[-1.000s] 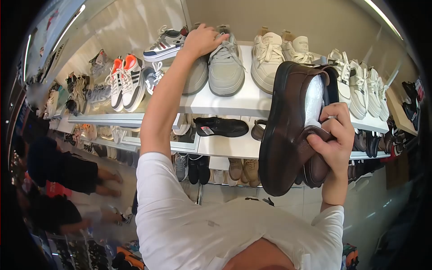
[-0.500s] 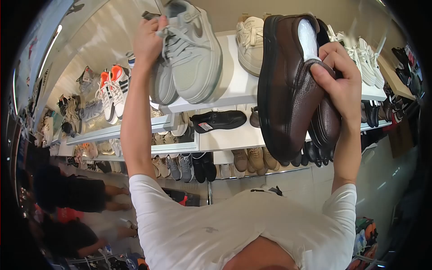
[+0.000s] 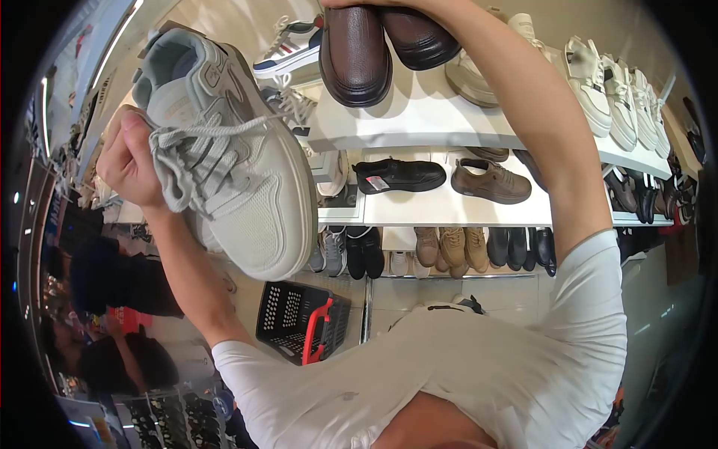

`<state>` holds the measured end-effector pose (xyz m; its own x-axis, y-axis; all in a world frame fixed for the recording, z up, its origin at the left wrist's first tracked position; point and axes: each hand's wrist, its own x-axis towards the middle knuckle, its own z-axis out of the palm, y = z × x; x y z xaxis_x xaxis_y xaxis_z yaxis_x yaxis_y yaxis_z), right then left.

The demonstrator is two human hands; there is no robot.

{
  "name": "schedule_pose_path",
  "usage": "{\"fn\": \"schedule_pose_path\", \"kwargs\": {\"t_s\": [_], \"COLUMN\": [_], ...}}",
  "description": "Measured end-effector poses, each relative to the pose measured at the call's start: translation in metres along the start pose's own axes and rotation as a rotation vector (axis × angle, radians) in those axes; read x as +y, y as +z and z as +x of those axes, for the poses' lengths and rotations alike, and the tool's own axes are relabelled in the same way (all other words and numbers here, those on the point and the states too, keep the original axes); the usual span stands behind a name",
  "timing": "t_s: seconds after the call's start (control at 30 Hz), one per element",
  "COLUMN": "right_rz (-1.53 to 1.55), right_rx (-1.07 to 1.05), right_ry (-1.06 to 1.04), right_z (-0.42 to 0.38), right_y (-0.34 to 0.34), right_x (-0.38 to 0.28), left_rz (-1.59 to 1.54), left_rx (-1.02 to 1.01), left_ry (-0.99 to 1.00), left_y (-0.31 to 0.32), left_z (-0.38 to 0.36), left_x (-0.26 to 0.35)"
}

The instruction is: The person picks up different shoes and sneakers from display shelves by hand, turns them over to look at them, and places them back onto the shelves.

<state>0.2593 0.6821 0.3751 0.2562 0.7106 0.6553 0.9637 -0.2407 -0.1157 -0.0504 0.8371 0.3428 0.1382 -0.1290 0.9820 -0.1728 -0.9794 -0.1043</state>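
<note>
My left hand (image 3: pixel 133 159) grips a pair of light grey lace-up sneakers (image 3: pixel 247 179) at the heel side, held up at the left with the toes pointing down; the front sneaker largely covers the other. At the top edge, my right hand (image 3: pixel 374 3) is mostly cut off by the frame, its fingers at the upper end of the dark brown leather shoes (image 3: pixel 356 56). These hang toes down over the white upper shelf (image 3: pixel 419 123). On the shelf beneath lie a black shoe (image 3: pixel 404 176) and a brown lace-up shoe (image 3: pixel 491 181).
White sneakers (image 3: pixel 619 105) line the upper shelf at the right. Tan and black shoes (image 3: pixel 452 245) stand on the bottom row. A black basket with a red handle (image 3: pixel 299 318) rests on the floor. People in dark clothes (image 3: pixel 123 277) are at the left.
The grey sneakers have moved left and down with my left hand. The brown shoes have gone up and left with my right hand, over the upper shelf. More of the basket shows.
</note>
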Motion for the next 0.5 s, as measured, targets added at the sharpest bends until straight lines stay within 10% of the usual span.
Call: {"fn": "schedule_pose_path", "kwargs": {"t_s": [0.2, 0.5], "right_rz": [-0.020, -0.331], "right_rx": [-0.371, 0.161], "right_ry": [0.128, 0.158], "right_z": [0.013, -0.028], "right_y": [0.097, 0.158], "right_x": [0.017, 0.042], "left_rz": [0.027, 0.167], "left_rx": [-0.036, 0.013], "left_ry": [-0.132, 0.032], "left_y": [-0.055, -0.057], "left_z": [-0.011, -0.033], "left_x": [0.033, 0.061]}}
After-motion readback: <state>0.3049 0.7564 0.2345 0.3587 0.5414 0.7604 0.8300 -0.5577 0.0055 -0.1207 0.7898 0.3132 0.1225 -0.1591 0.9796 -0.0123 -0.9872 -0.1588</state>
